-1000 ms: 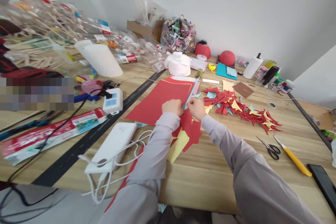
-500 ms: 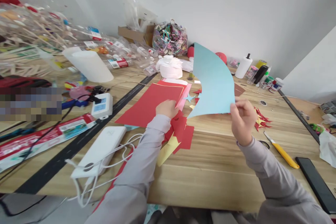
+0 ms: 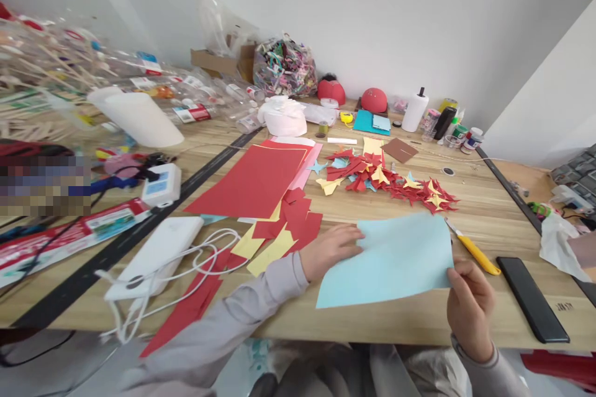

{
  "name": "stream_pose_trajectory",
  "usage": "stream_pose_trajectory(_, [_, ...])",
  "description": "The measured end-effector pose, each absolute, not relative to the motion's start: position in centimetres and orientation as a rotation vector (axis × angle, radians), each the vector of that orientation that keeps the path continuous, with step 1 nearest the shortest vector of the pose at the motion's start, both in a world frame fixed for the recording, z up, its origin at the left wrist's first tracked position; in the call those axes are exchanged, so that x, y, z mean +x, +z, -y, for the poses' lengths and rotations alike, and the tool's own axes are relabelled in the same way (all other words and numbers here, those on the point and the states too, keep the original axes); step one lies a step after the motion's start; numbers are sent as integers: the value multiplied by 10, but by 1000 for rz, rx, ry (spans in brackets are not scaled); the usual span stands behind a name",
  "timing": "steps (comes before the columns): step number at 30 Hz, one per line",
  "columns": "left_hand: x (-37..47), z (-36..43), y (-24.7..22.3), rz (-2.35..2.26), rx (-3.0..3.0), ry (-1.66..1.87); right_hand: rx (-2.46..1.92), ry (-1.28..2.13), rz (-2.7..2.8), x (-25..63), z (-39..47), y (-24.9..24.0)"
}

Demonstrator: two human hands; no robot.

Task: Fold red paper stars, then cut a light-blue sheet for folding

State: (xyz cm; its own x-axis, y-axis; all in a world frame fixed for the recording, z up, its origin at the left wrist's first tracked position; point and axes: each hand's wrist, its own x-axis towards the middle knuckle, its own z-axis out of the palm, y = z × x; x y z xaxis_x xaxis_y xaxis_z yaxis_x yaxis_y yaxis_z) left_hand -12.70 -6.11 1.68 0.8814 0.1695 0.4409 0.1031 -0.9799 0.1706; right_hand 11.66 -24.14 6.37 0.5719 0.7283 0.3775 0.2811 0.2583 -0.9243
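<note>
Sheets of large red paper (image 3: 251,180) lie left of and beyond the left hand (image 3: 331,251), red and yellow paper pieces (image 3: 298,216) nearer it. Palm down and loosely spread, that hand overlaps the left edge of a light-blue paper sheet (image 3: 393,260) (slightly curved) between both hands. Beyond them sprawls a heap of red, yellow and blue paper star shapes (image 3: 393,181). The right hand (image 3: 470,304) pinches the sheet's near right corner; beyond it is a yellow-handled knife (image 3: 478,254), and to the hand's right a flat black phone (image 3: 533,301).
</note>
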Motion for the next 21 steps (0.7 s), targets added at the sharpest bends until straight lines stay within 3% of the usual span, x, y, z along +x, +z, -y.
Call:
stream_pose_trajectory(5, [-145,60,2,-376,2820,814,-1458,345,961,144,255,28])
stream_pose_trajectory(12, [-139,73,6,-473,2964,800,-1568,305,1467,152,240,7])
stream_pose_trajectory(21, [-130,95,23,-609,3076,668,-1418,578,1879,152,261,41])
